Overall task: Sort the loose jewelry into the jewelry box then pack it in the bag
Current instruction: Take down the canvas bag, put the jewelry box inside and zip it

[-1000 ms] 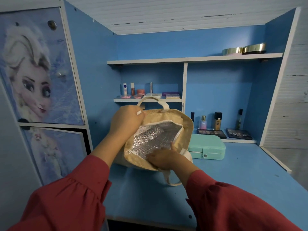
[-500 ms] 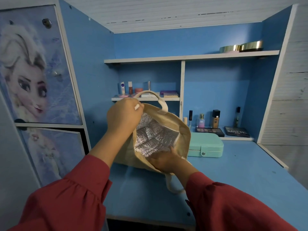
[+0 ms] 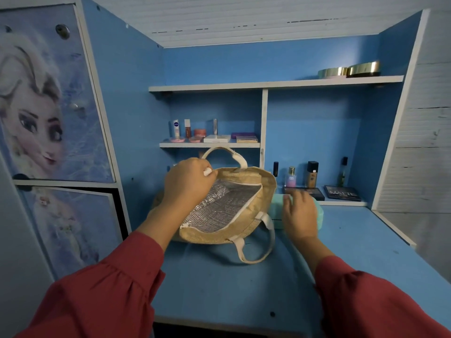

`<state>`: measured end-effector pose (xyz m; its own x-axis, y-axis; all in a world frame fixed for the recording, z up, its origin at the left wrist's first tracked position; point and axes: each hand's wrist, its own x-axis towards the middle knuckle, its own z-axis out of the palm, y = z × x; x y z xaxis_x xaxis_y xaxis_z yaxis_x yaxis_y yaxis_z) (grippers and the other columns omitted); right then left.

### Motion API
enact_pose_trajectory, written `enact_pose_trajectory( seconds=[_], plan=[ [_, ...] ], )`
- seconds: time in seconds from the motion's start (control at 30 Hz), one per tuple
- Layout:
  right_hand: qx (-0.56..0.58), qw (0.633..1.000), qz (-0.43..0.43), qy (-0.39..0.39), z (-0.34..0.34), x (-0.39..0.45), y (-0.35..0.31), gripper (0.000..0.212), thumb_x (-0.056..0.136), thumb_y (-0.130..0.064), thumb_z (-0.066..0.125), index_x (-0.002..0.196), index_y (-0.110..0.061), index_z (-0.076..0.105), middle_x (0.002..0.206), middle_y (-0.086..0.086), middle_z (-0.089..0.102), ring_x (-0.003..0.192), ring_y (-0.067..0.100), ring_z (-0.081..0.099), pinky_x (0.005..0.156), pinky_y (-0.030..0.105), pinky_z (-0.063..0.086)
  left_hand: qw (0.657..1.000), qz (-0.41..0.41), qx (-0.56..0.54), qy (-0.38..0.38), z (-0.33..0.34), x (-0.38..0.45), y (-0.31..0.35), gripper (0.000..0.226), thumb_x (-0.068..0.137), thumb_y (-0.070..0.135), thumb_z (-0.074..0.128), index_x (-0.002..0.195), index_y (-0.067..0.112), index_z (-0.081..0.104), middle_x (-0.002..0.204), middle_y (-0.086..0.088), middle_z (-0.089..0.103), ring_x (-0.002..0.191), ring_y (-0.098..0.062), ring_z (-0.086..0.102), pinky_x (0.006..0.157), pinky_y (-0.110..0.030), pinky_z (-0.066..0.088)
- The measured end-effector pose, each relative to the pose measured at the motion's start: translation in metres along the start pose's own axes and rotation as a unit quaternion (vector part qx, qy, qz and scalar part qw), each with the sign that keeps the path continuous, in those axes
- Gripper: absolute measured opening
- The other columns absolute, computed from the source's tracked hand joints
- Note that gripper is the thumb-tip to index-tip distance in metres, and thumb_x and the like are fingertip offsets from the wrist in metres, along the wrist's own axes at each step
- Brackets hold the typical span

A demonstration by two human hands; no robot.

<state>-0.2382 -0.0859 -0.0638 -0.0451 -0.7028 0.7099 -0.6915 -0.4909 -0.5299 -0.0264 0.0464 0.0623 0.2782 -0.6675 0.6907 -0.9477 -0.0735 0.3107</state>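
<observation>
- Right hand (image 3: 299, 217) rests on top of the mint jewelry box (image 3: 319, 213), fingers spread and only lightly bent over the closed lid; I can't tell whether my thumb has hooked the near edge yet.
- Left hand (image 3: 188, 182) pinches the far rim of the jute lunch bag (image 3: 251, 230), holding its mouth up and open so the silver foil lining (image 3: 219, 208) shows.
- What matters for my next move: the bag's opening lies just to the left of my right hand, touching or nearly touching the box's left end. My right hand is clearly the nearer one for carrying the box.
- The box's long axis runs left to right across the blue desk (image 3: 353, 245), roughly in line with the long way of the bag's mouth, so I judge it can slide or lift in sideways with little turning.
- Edges to mind: the bag's near rim and its loose near handle (image 3: 256, 250) sag toward me, below and left of my right hand; the box could catch on that rim.
- Beyond my right fingers stand a dark eyeshadow palette (image 3: 343, 192) and small bottles (image 3: 291, 178) on the low back ledge, close behind the box; I'd avoid pushing away from me.
- Room toward me and to the right of my hand is open desk.
</observation>
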Motion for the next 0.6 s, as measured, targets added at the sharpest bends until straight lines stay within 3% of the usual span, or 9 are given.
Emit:
enact_pose_trajectory(
  seconds=[0.1,0.17,0.2,0.3,0.47,0.6],
  plan=[
    [-0.082,0.972,0.218,-0.016,-0.008,0.015,0.018,0.042,0.094,-0.026,0.048,0.122,0.005,0.051,0.124,0.026,0.053,0.116,0.041,0.047,0.096,0.047,0.037,1.0,0.0,-0.012,0.0,0.002,0.0,0.0,0.021,0.087,0.036,0.06,0.081,0.019,0.071,0.081,0.002,0.066,0.072,-0.017,0.056,0.057,-0.027,0.034],
    [-0.069,0.915,0.387,-0.09,-0.012,0.024,0.029,0.054,0.098,-0.041,0.04,0.13,0.002,0.046,0.133,0.023,0.049,0.123,0.039,0.045,0.101,0.044,0.037,1.0,-0.001,-0.016,-0.005,0.001,0.001,0.0,0.022,0.087,0.035,0.061,0.075,0.019,0.068,0.075,0.003,0.063,0.07,-0.017,0.056,0.055,-0.026,0.033],
    [-0.061,0.89,0.431,-0.131,-0.013,0.027,0.034,0.061,0.098,-0.049,0.033,0.133,-0.001,0.046,0.136,0.021,0.048,0.125,0.037,0.045,0.101,0.042,0.036,1.0,-0.003,-0.018,-0.008,0.001,0.001,-0.001,0.023,0.087,0.035,0.061,0.071,0.019,0.065,0.071,0.005,0.061,0.069,-0.017,0.056,0.053,-0.025,0.033],
    [-0.05,0.874,0.449,-0.177,-0.013,0.033,0.04,0.068,0.098,-0.057,0.023,0.135,-0.005,0.047,0.137,0.018,0.049,0.126,0.035,0.044,0.101,0.04,0.035,1.0,-0.01,-0.025,-0.014,0.0,0.001,-0.001,0.022,0.087,0.035,0.061,0.069,0.023,0.064,0.064,0.008,0.054,0.065,-0.016,0.054,0.05,-0.024,0.029],
    [0.053,0.862,0.486,-0.137,-0.013,0.035,0.04,0.065,0.097,-0.052,0.037,0.131,0.002,0.047,0.133,0.021,0.052,0.122,0.039,0.047,0.103,0.042,0.035,0.999,-0.012,-0.028,-0.014,0.0,0.001,-0.001,0.02,0.087,0.036,0.062,0.075,0.022,0.07,0.065,0.008,0.057,0.065,-0.015,0.054,0.05,-0.023,0.03],
    [0.182,0.834,0.514,-0.085,-0.016,0.035,0.032,0.066,0.094,-0.044,0.051,0.134,0.007,0.037,0.13,0.022,0.051,0.118,0.04,0.05,0.094,0.044,0.044,0.999,-0.016,-0.027,-0.02,0.002,0.001,-0.001,0.02,0.087,0.037,0.062,0.08,0.021,0.072,0.071,0.006,0.064,0.068,-0.015,0.057,0.052,-0.024,0.034]
  ],
)
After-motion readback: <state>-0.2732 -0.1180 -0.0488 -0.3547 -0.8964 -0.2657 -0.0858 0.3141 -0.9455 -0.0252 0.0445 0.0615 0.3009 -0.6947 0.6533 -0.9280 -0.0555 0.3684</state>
